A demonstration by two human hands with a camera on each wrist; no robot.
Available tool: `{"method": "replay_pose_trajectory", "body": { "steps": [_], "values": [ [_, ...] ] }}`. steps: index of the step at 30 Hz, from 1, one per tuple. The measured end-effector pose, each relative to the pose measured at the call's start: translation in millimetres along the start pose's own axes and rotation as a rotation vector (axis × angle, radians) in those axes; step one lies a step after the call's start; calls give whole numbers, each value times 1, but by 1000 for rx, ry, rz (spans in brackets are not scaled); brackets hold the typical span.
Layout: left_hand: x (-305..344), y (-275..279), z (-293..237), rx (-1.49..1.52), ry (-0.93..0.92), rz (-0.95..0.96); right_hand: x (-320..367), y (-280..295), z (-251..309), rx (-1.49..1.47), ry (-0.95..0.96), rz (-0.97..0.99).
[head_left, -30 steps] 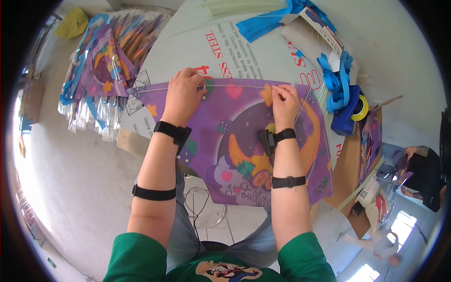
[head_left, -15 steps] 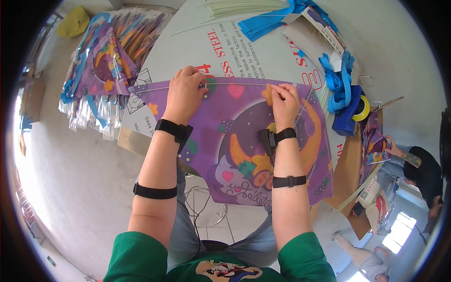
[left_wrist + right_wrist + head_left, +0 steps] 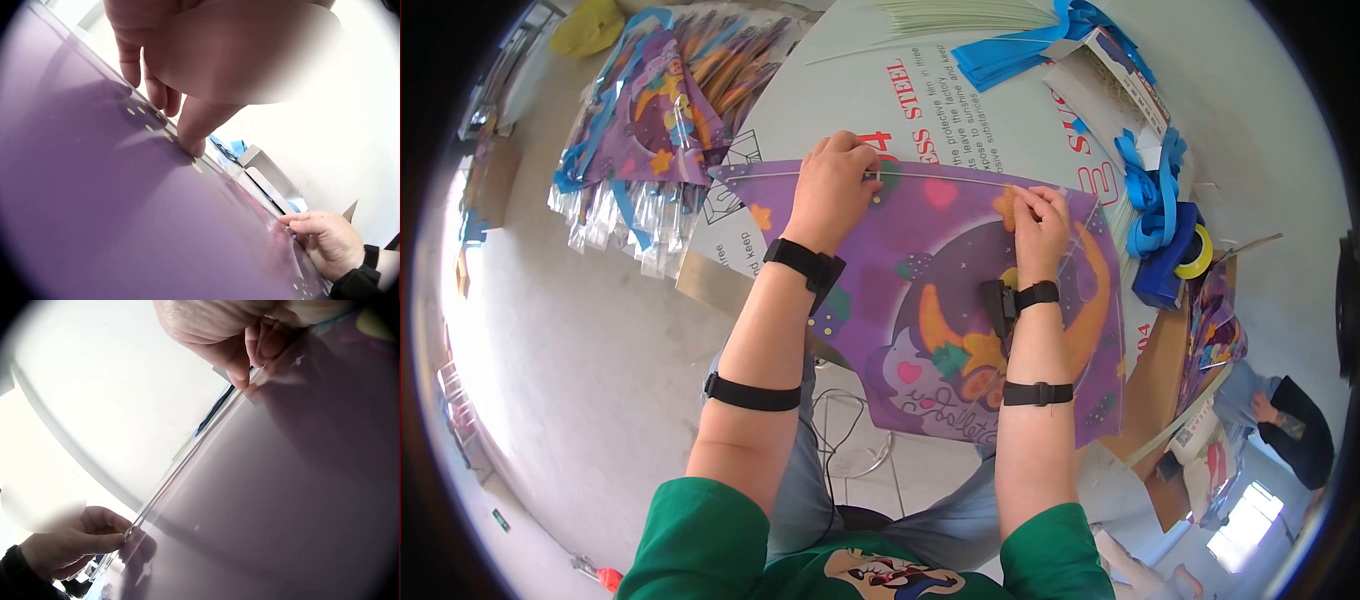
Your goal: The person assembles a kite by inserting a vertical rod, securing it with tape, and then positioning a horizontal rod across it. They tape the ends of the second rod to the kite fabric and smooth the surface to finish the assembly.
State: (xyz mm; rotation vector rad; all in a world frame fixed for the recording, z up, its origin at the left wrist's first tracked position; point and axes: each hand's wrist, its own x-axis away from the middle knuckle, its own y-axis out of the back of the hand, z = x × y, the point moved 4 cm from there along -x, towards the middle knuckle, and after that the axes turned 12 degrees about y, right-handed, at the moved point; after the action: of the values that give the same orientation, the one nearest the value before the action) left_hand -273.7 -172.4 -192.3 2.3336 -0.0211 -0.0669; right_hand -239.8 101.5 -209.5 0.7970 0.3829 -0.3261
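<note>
A purple kite [image 3: 875, 270] printed with a moon, stars and hearts spreads over the table edge and the person's lap. A thin pale rod [image 3: 950, 177] runs along its upper edge. My left hand [image 3: 832, 190] pinches the rod and edge left of the middle, thumb on the near side. Farther right, my right hand [image 3: 1040, 225] pinches the same edge between thumb and fingertips, beside an orange star. In the left wrist view, the left thumb [image 3: 197, 134] presses at the rod. The right wrist view shows both hands on the rod, with the right fingertips [image 3: 240, 378] right at the edge.
The table [image 3: 840, 100] has red lettering. Pale thin rods [image 3: 960, 15], blue straps [image 3: 1010, 60], an opened box [image 3: 1125, 75] and a blue tape dispenser [image 3: 1168, 260] lie there. Bagged kites [image 3: 655, 130] are piled left. A cardboard box [image 3: 1155, 400] and another person [image 3: 1290, 425] are right.
The head view has swung so the scene sits farther right. Both hands keep their places on the kite's edge. The other person at the right has shifted position.
</note>
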Motion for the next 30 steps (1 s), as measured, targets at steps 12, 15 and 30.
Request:
{"method": "replay_pose_trajectory", "body": {
  "steps": [12, 15, 30],
  "values": [
    [0, -3, 0, -23, -12, -21, -1, 1, 3, 28, -8, 16],
    [1, -3, -2, -24, -19, -23, -1, 1, 5, 42, 0, 11],
    [0, -7, 1, -24, -28, -34, -1, 1, 2, 104, 54, 11]
  ]
}}
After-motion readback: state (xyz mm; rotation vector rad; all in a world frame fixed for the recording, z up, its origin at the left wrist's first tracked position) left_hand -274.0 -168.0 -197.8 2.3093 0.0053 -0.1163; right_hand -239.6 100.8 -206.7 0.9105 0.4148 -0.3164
